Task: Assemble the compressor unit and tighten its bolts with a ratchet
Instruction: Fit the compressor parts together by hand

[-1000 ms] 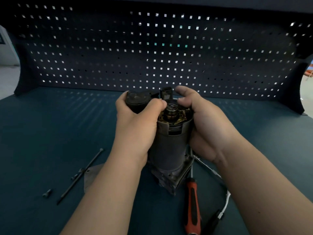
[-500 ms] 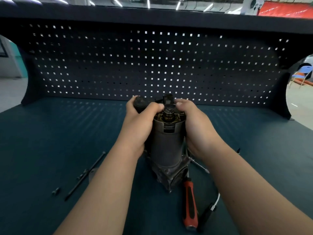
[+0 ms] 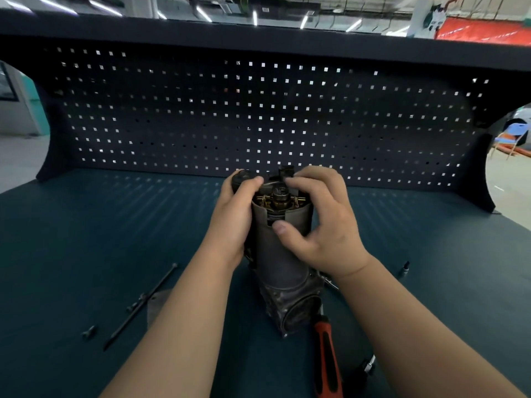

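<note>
Dark bench mat [image 3: 86,239], pegboard [image 3: 258,116] behind: compressor unit [image 3: 283,254] stands upright mid-bench, top open. Left hand [image 3: 232,222] curls round its upper side, and right hand [image 3: 324,225] clamps the rim, thumb on the front. Looks heavy, rigid metal, so grip the can (not the exposed brush gear); long bolt [image 3: 143,304] and red-handled tool [image 3: 327,360] lie alongside.

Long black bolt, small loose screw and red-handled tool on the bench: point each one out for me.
long black bolt [image 3: 126,323]: head view, lower stretch of its shaft.
small loose screw [image 3: 89,331]: head view, its middle.
red-handled tool [image 3: 327,360]: head view, middle of the handle.
</note>
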Available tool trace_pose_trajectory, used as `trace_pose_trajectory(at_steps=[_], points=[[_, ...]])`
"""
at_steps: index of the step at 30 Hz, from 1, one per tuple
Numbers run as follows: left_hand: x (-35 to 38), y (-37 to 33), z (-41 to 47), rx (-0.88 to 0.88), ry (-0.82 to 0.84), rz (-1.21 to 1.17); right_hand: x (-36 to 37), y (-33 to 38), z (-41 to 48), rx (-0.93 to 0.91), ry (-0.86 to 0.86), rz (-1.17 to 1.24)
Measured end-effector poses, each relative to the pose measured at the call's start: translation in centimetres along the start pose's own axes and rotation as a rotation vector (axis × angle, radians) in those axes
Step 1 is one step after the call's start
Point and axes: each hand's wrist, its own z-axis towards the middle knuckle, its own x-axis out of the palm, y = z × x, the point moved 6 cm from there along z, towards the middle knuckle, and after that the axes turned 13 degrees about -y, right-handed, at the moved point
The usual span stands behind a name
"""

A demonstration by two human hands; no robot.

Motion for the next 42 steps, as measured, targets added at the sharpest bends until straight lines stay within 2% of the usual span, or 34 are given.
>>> trace_pose_trajectory(at_steps=[6,9,20,30,35,40,42], points=[[0.2,0.1,0.1,-0.028,0.016,-0.071,0.3,0.1,0.2,0.092,-0.111,0.068],[0.4,-0.4,-0.1,-0.047,0.069,-0.021,0.3,-0.2,0.1,0.141,-0.122,0.100],[0.3,-1.0,0.2,-0.064,0.061,0.030,0.3,-0.6,0.3,0.201,-0.126,0.177],[0.1,-1.2,-0.3,-0.069,0.027,0.051,0.5,-0.3,0.8,0.220,-0.085,0.190],[-0.3,-0.9,-0.3,-0.046,0.024,0.067,0.7,-0.8,0.6,0.293,0.051,0.289],[0.0,-0.7,-0.8,-0.005,0.005,0.093,0.4,-1.0,0.2,0.218,0.117,0.275],[0.0,-0.8,-1.2,0.035,-0.055,0.133,0.7,-1.3,-0.2,0.358,0.099,0.361]])
